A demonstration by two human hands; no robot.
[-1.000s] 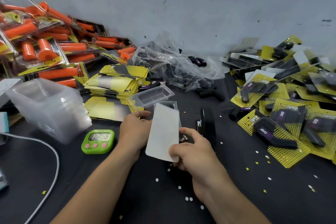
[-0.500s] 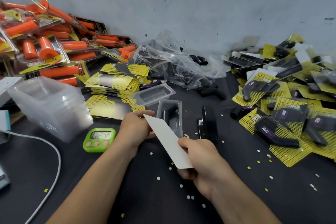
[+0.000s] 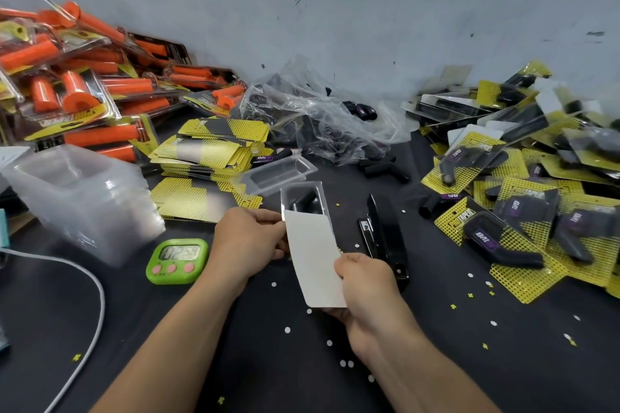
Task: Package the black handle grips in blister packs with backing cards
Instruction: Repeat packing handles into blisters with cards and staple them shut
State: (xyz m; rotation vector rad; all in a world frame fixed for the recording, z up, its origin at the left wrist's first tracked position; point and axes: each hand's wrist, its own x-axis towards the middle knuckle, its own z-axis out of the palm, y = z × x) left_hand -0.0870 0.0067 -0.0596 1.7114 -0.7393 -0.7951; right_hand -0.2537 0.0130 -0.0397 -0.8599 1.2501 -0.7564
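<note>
A clear blister pack [image 3: 303, 199] lies on the black table with a black handle grip [image 3: 303, 201] inside it. A backing card [image 3: 313, 261], white side up, overlaps the blister's near end. My left hand [image 3: 250, 243] pinches the card's far left corner at the blister's edge. My right hand [image 3: 365, 288] grips the card's near right edge. An empty blister [image 3: 278, 174] lies just beyond. A stack of yellow backing cards [image 3: 211, 151] sits at the left, and loose black grips [image 3: 379, 171] lie near a plastic bag [image 3: 318, 117].
A black stapler [image 3: 384, 238] lies right of the card. Finished yellow packs [image 3: 523, 211] pile at the right, orange grip packs [image 3: 77, 100] at the far left. Nested clear blisters [image 3: 84, 198], a green timer [image 3: 177, 260] and a white cable [image 3: 90, 312] sit at the left.
The card has swung from a steep tilt to lie flat over the blister's near end, its far edge sliding onto the blister. Both hands kept hold of it.
</note>
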